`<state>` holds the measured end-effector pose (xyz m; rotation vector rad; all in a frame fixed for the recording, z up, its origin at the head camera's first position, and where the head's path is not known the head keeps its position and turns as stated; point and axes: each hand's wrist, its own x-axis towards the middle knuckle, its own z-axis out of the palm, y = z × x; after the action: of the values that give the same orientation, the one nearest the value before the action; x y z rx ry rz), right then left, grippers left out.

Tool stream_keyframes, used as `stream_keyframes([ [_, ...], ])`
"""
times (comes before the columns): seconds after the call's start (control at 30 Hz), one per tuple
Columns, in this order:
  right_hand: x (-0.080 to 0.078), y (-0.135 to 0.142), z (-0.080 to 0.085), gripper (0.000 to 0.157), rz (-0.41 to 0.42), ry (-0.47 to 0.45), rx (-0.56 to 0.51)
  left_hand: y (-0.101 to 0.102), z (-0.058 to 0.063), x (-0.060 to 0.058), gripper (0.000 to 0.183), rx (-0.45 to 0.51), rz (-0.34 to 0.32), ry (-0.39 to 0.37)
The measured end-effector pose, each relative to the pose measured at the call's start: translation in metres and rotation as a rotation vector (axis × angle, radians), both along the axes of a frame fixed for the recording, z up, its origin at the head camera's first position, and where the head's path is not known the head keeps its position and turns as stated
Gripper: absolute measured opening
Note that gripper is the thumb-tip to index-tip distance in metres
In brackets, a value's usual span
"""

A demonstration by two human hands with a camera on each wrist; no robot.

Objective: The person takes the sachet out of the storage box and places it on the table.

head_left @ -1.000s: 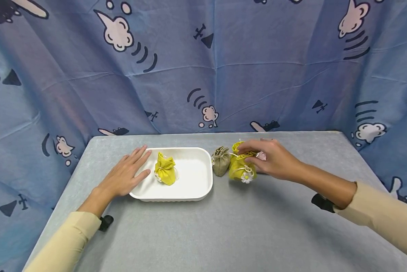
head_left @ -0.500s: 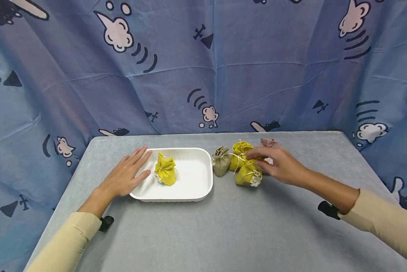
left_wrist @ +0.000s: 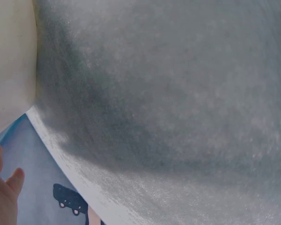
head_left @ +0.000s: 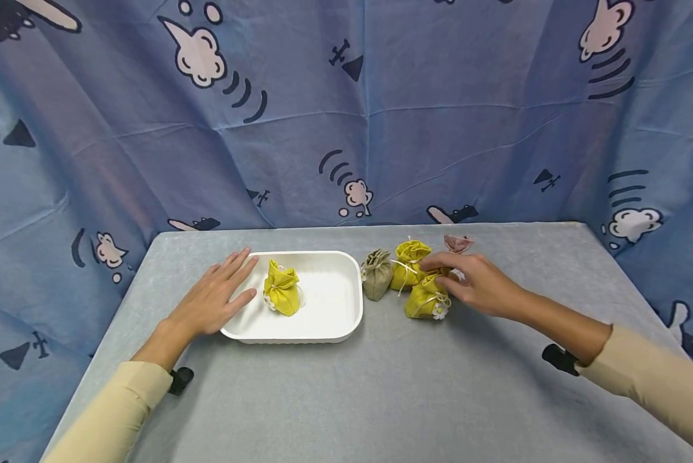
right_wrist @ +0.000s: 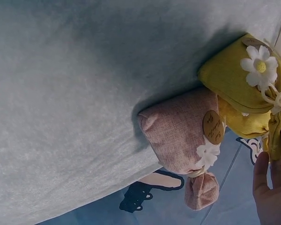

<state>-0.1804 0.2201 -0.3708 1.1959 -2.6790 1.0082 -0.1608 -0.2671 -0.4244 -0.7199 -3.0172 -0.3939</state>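
Note:
My left hand [head_left: 213,296] lies with spread, straight fingers over the left rim of the white tray [head_left: 329,302]. Inside that tray sits a yellow drawstring pouch [head_left: 281,289]. To the tray's right, my right hand [head_left: 479,283] pinches the gathered top of another yellow pouch [head_left: 421,302], which bears a white flower and stands on the table. Behind it is a further yellow pouch [head_left: 405,273], with a grey-green pouch [head_left: 375,280] to the left. A pink pouch [right_wrist: 178,131] with a round tag shows in the right wrist view; in the head view my right hand partly hides it.
The grey table [head_left: 346,399] carries everything. A blue patterned curtain [head_left: 300,161] hangs behind its far edge. In the left wrist view, the tray's pale side [left_wrist: 11,61] and the table's edge appear.
My right hand has moved right with the yellow pouch and lowered it to the table, in front of the other pouches. The left hand has stayed at the tray.

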Motion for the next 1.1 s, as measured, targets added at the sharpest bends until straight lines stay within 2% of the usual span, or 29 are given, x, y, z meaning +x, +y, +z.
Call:
stream_keyframes([
  [0.2,0.001,-0.002,0.002,0.041,0.0,-0.023,0.002,0.0,0.0,0.0,0.066,-0.009,0.004,-0.01],
  [0.37,0.0,-0.014,0.012,0.042,-0.015,-0.008,0.048,-0.001,0.0,0.0,0.066,-0.008,0.004,-0.011],
  [0.5,-0.002,-0.033,0.025,0.045,-0.021,-0.031,0.065,-0.001,-0.001,0.0,0.065,-0.005,0.004,-0.007],
  [0.7,-0.003,-0.065,0.034,0.052,0.044,-0.107,0.015,-0.001,0.0,0.0,0.065,-0.002,0.002,-0.007],
  [0.9,-0.005,-0.099,0.034,0.054,0.074,-0.133,-0.029,-0.001,0.0,-0.001,0.065,0.005,-0.001,-0.002],
  [1.1,-0.006,-0.13,0.027,0.054,0.096,-0.16,-0.043,-0.001,0.0,-0.002,0.067,-0.002,0.0,-0.009],
])
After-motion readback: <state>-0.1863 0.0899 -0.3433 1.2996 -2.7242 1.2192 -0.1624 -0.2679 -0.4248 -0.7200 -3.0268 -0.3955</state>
